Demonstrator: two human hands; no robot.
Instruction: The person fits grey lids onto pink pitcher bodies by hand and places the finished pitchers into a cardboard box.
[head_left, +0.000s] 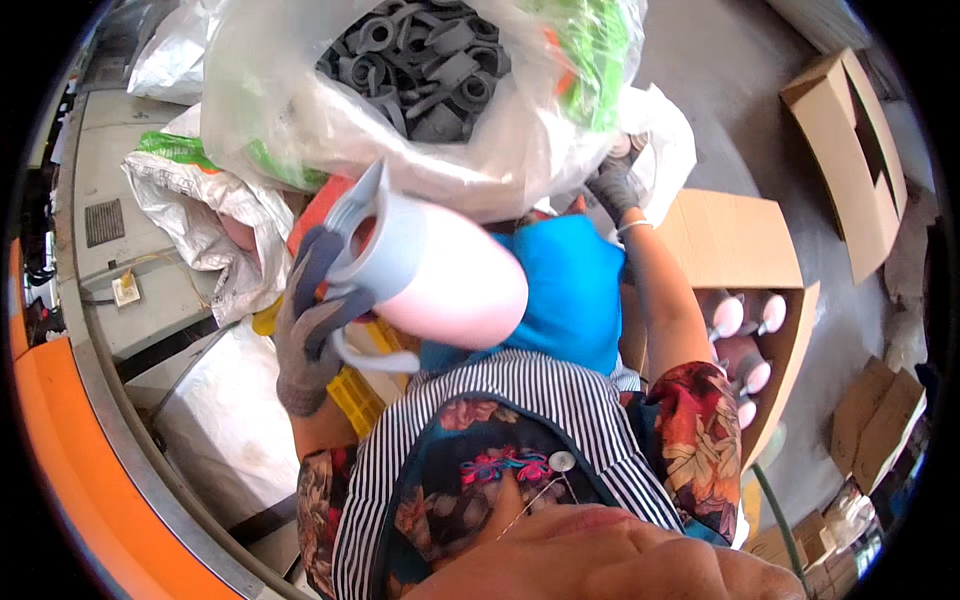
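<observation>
My left hand (312,330), in a grey work glove, is closed around the grey collar of a jug (465,285). The jug has a pink body, a grey pouring spout and a grey handle; it is tilted, with its mouth toward the upper left. My right hand (614,188), in a dark grey glove, reaches to the mouth of a white sack (665,140) on the right. Small round pale pieces (622,146) show at its fingertips. Those fingers are partly hidden, so whether they grip the pieces is unclear.
Ahead stands a large clear plastic bag (270,90) of dark grey plastic parts (435,65). An open carton (735,240) at my right holds several pink jugs (728,318). Another white sack (185,200) and an orange machine edge (80,450) are at left. An empty carton (850,160) lies far right.
</observation>
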